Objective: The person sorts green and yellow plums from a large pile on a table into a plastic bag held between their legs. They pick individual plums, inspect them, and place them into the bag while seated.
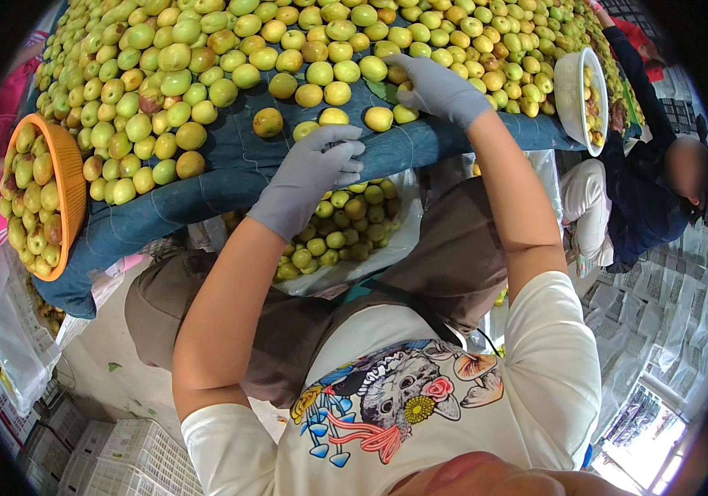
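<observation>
Many green and yellow jujube-like fruits lie heaped on a table covered in dark blue cloth. My left hand, in a grey glove, hovers over the padded front edge with its fingers bent; whether anything lies inside them is hidden. Just beyond it are a few loose fruits. My right hand, gloved too, reaches into the fruit at the near side of the heap, its thumb and fingers apart around a yellow-brown fruit, beside a green leaf. Below the edge, a plastic-lined container of fruit stands between my knees.
An orange basket full of fruit tilts at the left edge of the table, and a white basket holds fruit at the right. Another person sits at the right; a person in pink is at the left. Plastic crates are stacked behind.
</observation>
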### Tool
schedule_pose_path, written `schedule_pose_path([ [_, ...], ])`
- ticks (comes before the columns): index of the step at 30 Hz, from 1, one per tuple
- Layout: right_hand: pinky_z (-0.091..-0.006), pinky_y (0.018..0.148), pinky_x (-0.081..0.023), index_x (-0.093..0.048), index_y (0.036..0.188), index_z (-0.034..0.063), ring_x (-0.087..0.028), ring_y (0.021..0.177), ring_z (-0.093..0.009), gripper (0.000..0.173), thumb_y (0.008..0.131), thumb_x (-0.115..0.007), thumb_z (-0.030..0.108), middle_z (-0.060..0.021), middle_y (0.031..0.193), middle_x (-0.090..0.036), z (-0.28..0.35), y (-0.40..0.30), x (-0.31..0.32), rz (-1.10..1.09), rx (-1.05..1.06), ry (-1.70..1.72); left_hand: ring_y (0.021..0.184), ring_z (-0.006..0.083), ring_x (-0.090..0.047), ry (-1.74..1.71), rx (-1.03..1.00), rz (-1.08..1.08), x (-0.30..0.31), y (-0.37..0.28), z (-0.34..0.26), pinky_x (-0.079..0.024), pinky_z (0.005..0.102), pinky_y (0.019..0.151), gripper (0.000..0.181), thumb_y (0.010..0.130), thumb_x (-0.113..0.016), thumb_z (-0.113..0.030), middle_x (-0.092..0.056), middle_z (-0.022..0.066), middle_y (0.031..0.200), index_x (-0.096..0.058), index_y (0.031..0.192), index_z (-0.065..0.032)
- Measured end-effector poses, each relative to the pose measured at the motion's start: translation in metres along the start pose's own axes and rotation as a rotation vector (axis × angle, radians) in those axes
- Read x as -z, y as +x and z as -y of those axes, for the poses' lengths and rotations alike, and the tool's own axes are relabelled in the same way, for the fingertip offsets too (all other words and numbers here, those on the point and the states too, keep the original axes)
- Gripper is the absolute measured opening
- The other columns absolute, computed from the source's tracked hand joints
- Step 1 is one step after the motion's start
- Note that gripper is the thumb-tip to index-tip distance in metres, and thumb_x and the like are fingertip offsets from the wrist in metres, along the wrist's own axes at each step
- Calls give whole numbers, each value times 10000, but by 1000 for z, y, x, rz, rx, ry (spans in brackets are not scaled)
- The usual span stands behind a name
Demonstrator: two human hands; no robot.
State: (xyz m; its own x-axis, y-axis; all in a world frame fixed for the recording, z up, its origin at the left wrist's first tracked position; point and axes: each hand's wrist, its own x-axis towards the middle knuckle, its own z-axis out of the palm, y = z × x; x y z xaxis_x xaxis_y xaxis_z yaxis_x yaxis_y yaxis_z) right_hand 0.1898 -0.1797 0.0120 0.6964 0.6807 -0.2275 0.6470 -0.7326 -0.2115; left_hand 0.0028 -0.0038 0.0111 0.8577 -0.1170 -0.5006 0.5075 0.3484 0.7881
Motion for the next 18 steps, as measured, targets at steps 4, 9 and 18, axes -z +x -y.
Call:
schedule_pose_path([
  [4, -368, 724, -514, -475, 1263, 128, -614, 779, -259, 604, 706, -708, 121, -156, 929, -621, -1, 13, 1, 61, -44, 104, 991, 188, -604, -73, -27, -6, -2, 2, 1, -516, 308, 881, 370, 918, -567, -183, -591, 107, 1158, -541, 1253, -28],
  [9, -267, 667, -542, -477, 1285, 160, -588, 823, -134, 607, 732, -728, 151, -39, 972, -579, 2, 1, 26, 215, -115, 661, 1058, 231, -583, -190, -54, 42, -1, 6, 2, -513, 365, 919, 461, 931, -555, -201, -532, 152, 1253, -440, 1349, -44],
  [18, -297, 717, -551, -545, 1267, 90, -631, 814, -155, 534, 826, -697, 350, -88, 939, -616, 33, 4, 44, -13, 78, 764, 1096, 283, -546, -587, -73, 16, 2, 3, -3, -483, 400, 895, 465, 976, -474, -333, -471, 139, 1306, -377, 1395, -157],
])
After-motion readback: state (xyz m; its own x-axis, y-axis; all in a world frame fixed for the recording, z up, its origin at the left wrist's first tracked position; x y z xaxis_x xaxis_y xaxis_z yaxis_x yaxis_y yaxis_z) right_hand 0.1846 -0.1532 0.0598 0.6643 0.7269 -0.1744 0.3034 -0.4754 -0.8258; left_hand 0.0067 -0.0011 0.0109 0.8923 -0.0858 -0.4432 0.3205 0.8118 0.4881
